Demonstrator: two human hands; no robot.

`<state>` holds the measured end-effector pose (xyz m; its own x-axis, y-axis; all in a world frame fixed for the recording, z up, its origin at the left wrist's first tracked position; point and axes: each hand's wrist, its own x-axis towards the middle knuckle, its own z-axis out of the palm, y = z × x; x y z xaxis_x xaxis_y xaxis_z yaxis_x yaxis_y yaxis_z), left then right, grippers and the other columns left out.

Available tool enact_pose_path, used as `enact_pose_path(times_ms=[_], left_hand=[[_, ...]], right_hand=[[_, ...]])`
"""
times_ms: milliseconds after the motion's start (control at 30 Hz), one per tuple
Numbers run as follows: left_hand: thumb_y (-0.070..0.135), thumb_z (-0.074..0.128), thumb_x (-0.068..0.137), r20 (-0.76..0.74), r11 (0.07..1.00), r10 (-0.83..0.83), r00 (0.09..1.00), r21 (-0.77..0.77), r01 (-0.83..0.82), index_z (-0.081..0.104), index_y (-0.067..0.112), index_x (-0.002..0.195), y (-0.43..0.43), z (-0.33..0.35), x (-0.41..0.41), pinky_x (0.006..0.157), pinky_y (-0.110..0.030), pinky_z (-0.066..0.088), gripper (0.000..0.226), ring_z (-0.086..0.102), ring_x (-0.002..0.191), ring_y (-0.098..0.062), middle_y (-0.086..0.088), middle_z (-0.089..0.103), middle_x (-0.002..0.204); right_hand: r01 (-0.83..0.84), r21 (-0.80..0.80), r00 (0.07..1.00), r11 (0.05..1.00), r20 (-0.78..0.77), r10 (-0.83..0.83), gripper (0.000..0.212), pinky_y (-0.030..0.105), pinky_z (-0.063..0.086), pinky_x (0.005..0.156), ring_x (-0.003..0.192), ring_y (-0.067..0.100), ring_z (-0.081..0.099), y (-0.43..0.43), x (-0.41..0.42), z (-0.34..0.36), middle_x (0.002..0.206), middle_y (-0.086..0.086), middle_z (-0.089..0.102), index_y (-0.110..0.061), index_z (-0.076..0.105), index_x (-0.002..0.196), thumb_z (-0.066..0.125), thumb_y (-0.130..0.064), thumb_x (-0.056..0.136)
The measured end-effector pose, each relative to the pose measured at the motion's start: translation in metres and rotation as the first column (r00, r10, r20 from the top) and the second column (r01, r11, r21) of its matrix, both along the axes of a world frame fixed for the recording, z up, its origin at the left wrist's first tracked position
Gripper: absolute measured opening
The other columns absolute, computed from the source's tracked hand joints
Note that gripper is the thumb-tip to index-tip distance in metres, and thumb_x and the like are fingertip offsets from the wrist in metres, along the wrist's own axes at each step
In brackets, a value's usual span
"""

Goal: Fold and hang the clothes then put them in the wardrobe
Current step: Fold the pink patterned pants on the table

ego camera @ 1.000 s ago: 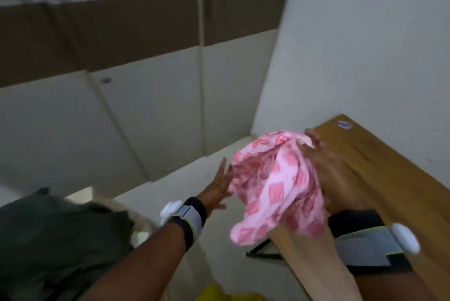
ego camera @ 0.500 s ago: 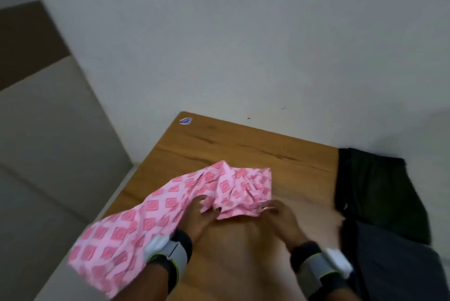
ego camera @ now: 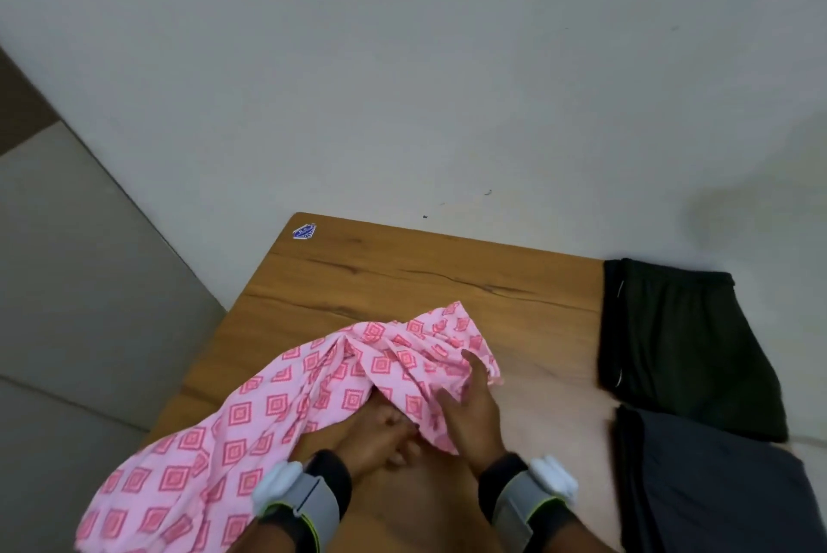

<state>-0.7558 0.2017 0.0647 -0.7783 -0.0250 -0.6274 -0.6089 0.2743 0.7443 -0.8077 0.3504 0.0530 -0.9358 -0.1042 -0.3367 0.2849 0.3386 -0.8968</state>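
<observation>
A pink garment (ego camera: pixel 277 409) with a red diamond print lies crumpled on the wooden table (ego camera: pixel 402 275); its lower part hangs over the table's left edge. My left hand (ego camera: pixel 376 440) is at the garment's near edge, with its fingers curled and tucked under a fold of the cloth. To its right, my right hand (ego camera: pixel 470 405) rests on top of the bunched cloth, fingers stretched forward and thumb spread. Both wrists wear grey bands.
Two folded dark garments lie at the table's right side: a black one (ego camera: pixel 680 328) at the back and a dark grey one (ego camera: pixel 716 485) in front. A small blue sticker (ego camera: pixel 305 231) marks the table's far left corner. The table stands against a plain wall; tiled floor is on the left.
I turned from the floor to the table and laid the pink garment down on it. My hands have since drawn closer together at its near edge, and the cloth is more bunched.
</observation>
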Motion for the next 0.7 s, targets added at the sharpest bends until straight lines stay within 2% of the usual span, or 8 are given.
enact_pose_path(times_ms=[67, 167, 267, 400, 500, 567, 633, 700], left_hand=[[0.042, 0.063, 0.089, -0.126, 0.967, 0.001, 0.992, -0.254, -0.033, 0.065, 0.022, 0.097, -0.017, -0.009, 0.0, 0.087, -0.038, 0.054, 0.022, 0.065, 0.085, -0.011, 0.003, 0.07, 0.093], [0.059, 0.072, 0.072, -0.329, 0.774, -0.06, 0.943, -0.612, -0.164, 0.047, 0.03, 0.126, -0.046, -0.016, -0.003, 0.092, -0.037, 0.049, 0.066, 0.052, 0.116, -0.018, 0.004, 0.048, 0.129], [0.072, 0.066, 0.067, -0.213, 0.594, -0.209, 0.954, -0.803, -0.049, 0.024, 0.034, 0.144, -0.071, -0.025, -0.002, 0.095, -0.04, 0.046, 0.096, 0.042, 0.127, -0.026, -0.003, 0.027, 0.147], [0.076, 0.051, 0.075, -0.035, 0.522, -0.254, 0.966, -0.846, 0.107, 0.02, 0.041, 0.145, -0.106, -0.036, 0.007, 0.105, -0.041, 0.039, 0.084, 0.032, 0.136, -0.025, -0.001, 0.019, 0.154], [0.063, 0.049, 0.082, -0.048, 0.517, -0.338, 0.94, -0.844, 0.143, 0.03, 0.043, 0.14, -0.132, -0.032, 0.013, 0.104, -0.037, 0.04, 0.064, 0.033, 0.134, -0.022, 0.0, 0.021, 0.153], [0.049, 0.057, 0.084, -0.115, 0.593, -0.38, 0.918, -0.792, 0.147, 0.044, 0.041, 0.13, -0.152, -0.033, 0.011, 0.1, -0.031, 0.042, 0.048, 0.041, 0.127, -0.019, 0.001, 0.033, 0.146], [0.042, 0.062, 0.084, -0.189, 0.696, -0.395, 0.899, -0.7, 0.159, 0.056, 0.042, 0.116, -0.171, -0.026, 0.002, 0.089, -0.021, 0.044, 0.032, 0.05, 0.114, -0.014, 0.001, 0.043, 0.136], [0.048, 0.062, 0.083, -0.265, 0.75, -0.41, 0.873, -0.642, 0.158, 0.059, 0.047, 0.1, -0.185, -0.015, -0.009, 0.076, -0.016, 0.039, 0.018, 0.052, 0.105, -0.011, 0.001, 0.051, 0.125]], right_hand=[[0.04, -0.003, 0.998, 0.999, 0.039, -0.04, 0.062, 0.033, 0.05, 0.093, 0.112, 0.026, 0.06, 0.006, -0.016, 0.004, 0.128, 0.004, 0.059, -0.039, 0.05, 0.125, 0.057, 0.003, 0.081], [0.187, -0.313, 0.98, 0.931, 0.124, -0.156, 0.051, 0.04, 0.059, 0.078, 0.099, 0.026, 0.068, 0.014, -0.036, 0.027, 0.118, 0.006, 0.067, -0.034, 0.065, 0.11, 0.045, 0.007, 0.089], [0.308, -0.557, 0.951, 0.772, 0.19, -0.242, 0.03, 0.041, 0.057, 0.071, 0.097, 0.036, 0.068, 0.014, -0.05, 0.059, 0.114, 0.017, 0.069, -0.011, 0.069, 0.112, 0.044, -0.004, 0.097], [0.368, -0.644, 0.924, 0.671, 0.17, -0.344, 0.025, 0.039, 0.057, 0.07, 0.089, 0.031, 0.067, 0.001, -0.061, 0.084, 0.116, 0.026, 0.063, -0.008, 0.065, 0.116, 0.048, -0.009, 0.098], [0.337, -0.707, 0.936, 0.622, 0.177, -0.306, 0.044, 0.035, 0.06, 0.073, 0.092, 0.031, 0.069, -0.015, -0.065, 0.098, 0.116, 0.025, 0.062, -0.009, 0.04, 0.141, 0.04, -0.001, 0.098], [0.301, -0.687, 0.948, 0.661, 0.139, -0.288, 0.059, 0.038, 0.058, 0.081, 0.103, 0.032, 0.067, -0.028, -0.064, 0.102, 0.124, 0.022, 0.06, -0.016, 0.028, 0.148, 0.035, 0.009, 0.095], [0.319, -0.589, 0.938, 0.743, 0.081, -0.338, 0.068, 0.039, 0.056, 0.087, 0.106, 0.028, 0.065, -0.041, -0.062, 0.102, 0.125, 0.015, 0.061, -0.019, 0.03, 0.148, 0.049, 0.011, 0.091], [0.357, -0.498, 0.918, 0.79, 0.029, -0.396, 0.074, 0.034, 0.056, 0.08, 0.101, 0.021, 0.065, -0.044, -0.06, 0.094, 0.122, 0.009, 0.062, -0.022, 0.035, 0.146, 0.054, 0.016, 0.085]])
